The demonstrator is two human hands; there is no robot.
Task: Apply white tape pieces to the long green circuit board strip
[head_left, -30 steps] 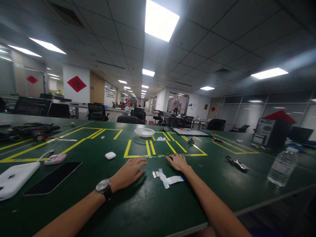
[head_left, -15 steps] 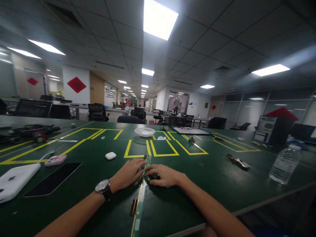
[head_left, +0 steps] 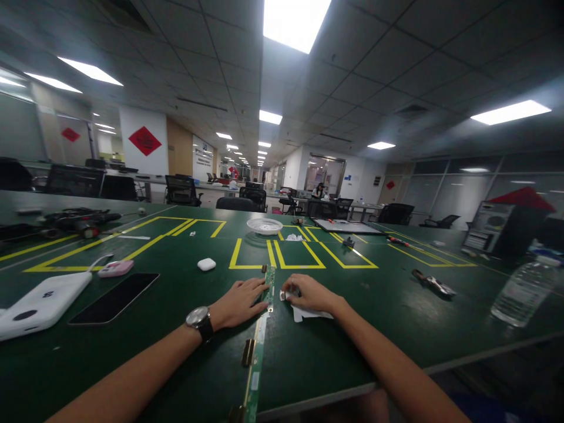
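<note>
A long, narrow green circuit board point(head_left: 257, 376) with brown-gold flex tabs runs away from me along the table. My left hand point(head_left: 242, 302) lies over its far part, palm down, fingers stretched out and touching the board's left edge. Just right of the board, my right hand point(head_left: 306, 294) is closed in a pinch. Between its fingertips is a small white piece point(head_left: 282, 296) with a dark edge, partly hidden. Beneath that hand lies a flat white sheet point(head_left: 311, 314), like paper or tissue; the hand covers part of it.
A white basket point(head_left: 264, 227) stands ahead, near white scraps point(head_left: 295, 237) and yellow tape outlines. To the left lie a phone point(head_left: 117, 298), a white power bank point(head_left: 46, 302) and a white earbud case point(head_left: 206, 265). Rightward are a metal tool point(head_left: 434, 284) and a water bottle point(head_left: 524, 291).
My right hand has moved off the board to the right and now pinches the white piece. My left hand stays at the board. The view has shifted slightly.
</note>
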